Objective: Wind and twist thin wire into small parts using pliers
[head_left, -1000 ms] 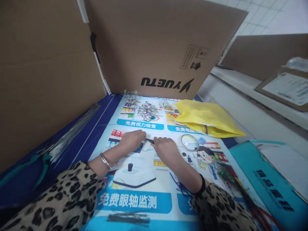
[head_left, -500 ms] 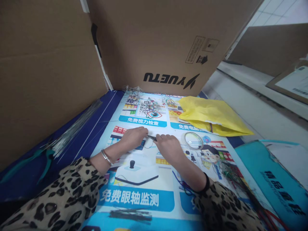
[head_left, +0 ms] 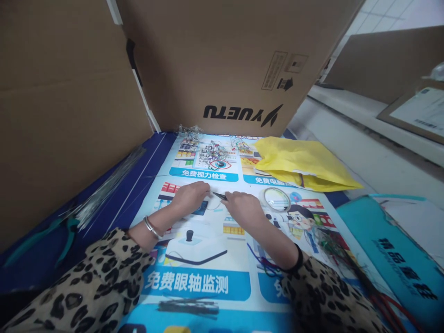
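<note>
A pair of dark, pointed tweezers (head_left: pixel 219 196) is gripped in my right hand (head_left: pixel 243 206), its tips pointing left. My left hand (head_left: pixel 192 198) is closed in a pinch close to those tips. A thin wire (head_left: pixel 215 208) curves in a loop between the two hands, and its end runs to my left fingertips, where the fingers hide it. Both hands are low over a printed poster sheet (head_left: pixel 204 224). To the right of my right hand lies a roll of clear tape (head_left: pixel 276 199). Blue and purple wires (head_left: pixel 262 262) lie beneath my right forearm.
Tangled wire pieces (head_left: pixel 215 152) lie at the back beside a yellow bag (head_left: pixel 301 162). On the left are a bundle of straight wires (head_left: pixel 107 189) and teal-handled pliers (head_left: pixel 69 236). Short dark wires (head_left: pixel 189 305) lie in front. Cardboard walls (head_left: pixel 222 60) stand behind; a teal box (head_left: pixel 391 245) lies right.
The gap between my hands has widened slightly, baring more of the tweezers' tips. The whole view has shifted a little; the things on the sheet stay in place.
</note>
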### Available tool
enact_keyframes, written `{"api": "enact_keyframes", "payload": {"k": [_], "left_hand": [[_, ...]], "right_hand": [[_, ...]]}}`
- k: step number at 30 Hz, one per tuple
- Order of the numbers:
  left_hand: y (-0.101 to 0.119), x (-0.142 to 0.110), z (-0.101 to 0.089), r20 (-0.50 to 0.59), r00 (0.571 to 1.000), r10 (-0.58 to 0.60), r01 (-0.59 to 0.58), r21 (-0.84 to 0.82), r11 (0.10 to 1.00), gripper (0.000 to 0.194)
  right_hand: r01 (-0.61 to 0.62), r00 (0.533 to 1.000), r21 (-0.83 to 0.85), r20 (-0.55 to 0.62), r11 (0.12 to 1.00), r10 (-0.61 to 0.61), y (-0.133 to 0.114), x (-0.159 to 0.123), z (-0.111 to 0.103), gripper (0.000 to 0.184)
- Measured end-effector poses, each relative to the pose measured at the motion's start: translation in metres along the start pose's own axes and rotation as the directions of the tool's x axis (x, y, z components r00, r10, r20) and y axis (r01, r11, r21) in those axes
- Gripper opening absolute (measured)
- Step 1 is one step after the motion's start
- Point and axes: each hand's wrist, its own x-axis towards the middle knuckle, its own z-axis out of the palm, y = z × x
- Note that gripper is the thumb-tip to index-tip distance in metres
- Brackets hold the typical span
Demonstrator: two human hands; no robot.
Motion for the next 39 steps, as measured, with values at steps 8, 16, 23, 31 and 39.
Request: {"api": "enact_keyframes", "payload": {"k": [8, 16, 23, 31, 39], "left_hand": [[0.002, 0.0, -0.001, 0.016, 1.0, 0.015, -0.015, -0.028, 0.999, 0.019], [0.0, 0.001, 0.001, -0.009, 0.998, 0.068, -0.069, -0.106, 0.992, 0.02], [-0.002, 0.002, 0.003, -0.029, 1.0, -0.009, 0.006, -0.105, 0.994, 0.022], [-0.003, 0.004, 0.003, -0.017, 1.0, -0.01, 0.008, -0.135, 0.991, 0.022], [-0.004, 0.004, 0.002, -0.013, 1.0, 0.012, -0.014, -0.153, 0.988, 0.023]], "right_hand": [[0.046, 0.999, 0.016, 0.007, 0.999, -0.046, 0.0, 0.002, -0.006, 0.029], [0.0, 0.983, 0.099, 0.185, 0.995, -0.018, 0.004, 0.001, -0.019, 0.035], [-0.052, 0.988, 0.087, 0.148, 0.995, 0.038, 0.005, 0.001, -0.015, 0.035], [-0.042, 0.984, 0.083, 0.179, 0.996, 0.027, 0.004, 0.001, -0.015, 0.034], [-0.039, 0.981, 0.1, 0.192, 0.994, 0.02, 0.007, 0.003, -0.017, 0.035]]}}
